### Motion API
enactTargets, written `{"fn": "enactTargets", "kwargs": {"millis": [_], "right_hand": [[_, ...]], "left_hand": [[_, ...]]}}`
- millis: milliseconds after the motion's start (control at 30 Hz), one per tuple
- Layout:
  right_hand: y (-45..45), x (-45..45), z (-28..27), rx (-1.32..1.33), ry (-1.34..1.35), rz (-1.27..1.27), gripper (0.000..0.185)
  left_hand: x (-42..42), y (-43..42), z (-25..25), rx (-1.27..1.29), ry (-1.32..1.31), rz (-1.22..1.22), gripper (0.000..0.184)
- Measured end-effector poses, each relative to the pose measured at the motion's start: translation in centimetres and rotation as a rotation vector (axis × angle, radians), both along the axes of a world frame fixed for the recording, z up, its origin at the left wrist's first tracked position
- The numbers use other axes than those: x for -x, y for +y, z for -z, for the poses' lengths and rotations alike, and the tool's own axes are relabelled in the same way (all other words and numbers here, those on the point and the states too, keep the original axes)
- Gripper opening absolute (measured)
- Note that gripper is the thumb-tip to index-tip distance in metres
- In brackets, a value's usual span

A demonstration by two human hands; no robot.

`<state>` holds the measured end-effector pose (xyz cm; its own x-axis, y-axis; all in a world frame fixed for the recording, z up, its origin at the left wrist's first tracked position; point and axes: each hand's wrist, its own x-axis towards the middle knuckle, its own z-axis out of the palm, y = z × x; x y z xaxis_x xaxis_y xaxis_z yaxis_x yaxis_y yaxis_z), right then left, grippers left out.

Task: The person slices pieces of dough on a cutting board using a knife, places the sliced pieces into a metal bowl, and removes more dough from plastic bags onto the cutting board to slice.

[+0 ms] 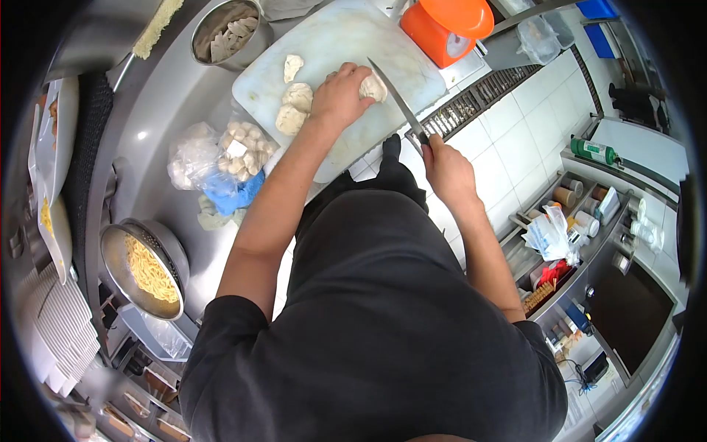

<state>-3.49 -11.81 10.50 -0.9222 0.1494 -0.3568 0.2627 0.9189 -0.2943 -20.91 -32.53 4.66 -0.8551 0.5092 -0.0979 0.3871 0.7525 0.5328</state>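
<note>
On the white cutting board [331, 44], my left hand [340, 97] is curled against a pale, dough-like lump [373, 88] and holds it near the board's right side. My right hand [448, 171] grips a long kitchen knife [398, 100] by its handle. The blade points up and away, just right of the lump and apart from my left fingers. Left of my left hand lie two more pale lumps [293, 108], touching each other, and a smaller torn piece [293, 68]. The exact kind of these lumps is hard to make out.
A metal pot [230, 33] of pale strips stands beyond the board's left corner. An orange scale [448, 33] is at the right. Plastic bags of pale round pieces [243, 149] and a bowl of noodles [151, 272] sit on the steel counter [158, 118].
</note>
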Motion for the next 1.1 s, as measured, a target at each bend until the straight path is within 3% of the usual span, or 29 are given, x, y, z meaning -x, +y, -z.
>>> {"fn": "enactTargets", "kwargs": {"millis": [267,567,867,1100], "right_hand": [[-0.2,-1.8,-1.3,-0.009,-0.076,0.008,0.023],[-0.9,1.7,5.9,0.087,0.005,-0.014,0.022],[-0.2,0.4,-0.8,0.045,-0.068,-0.049,0.022],[-1.6,-0.4,1.5,0.037,-0.133,0.013,0.020]], "left_hand": [[0.8,0.6,0.4,-0.004,-0.094,0.007,0.053],[0.9,0.1,1.4,-0.077,-0.057,0.020,0.054],[0.5,-0.3,1.2,-0.069,-0.064,-0.018,0.060],[0.5,-0.5,2.3,-0.157,-0.023,-0.026,0.056]]}}
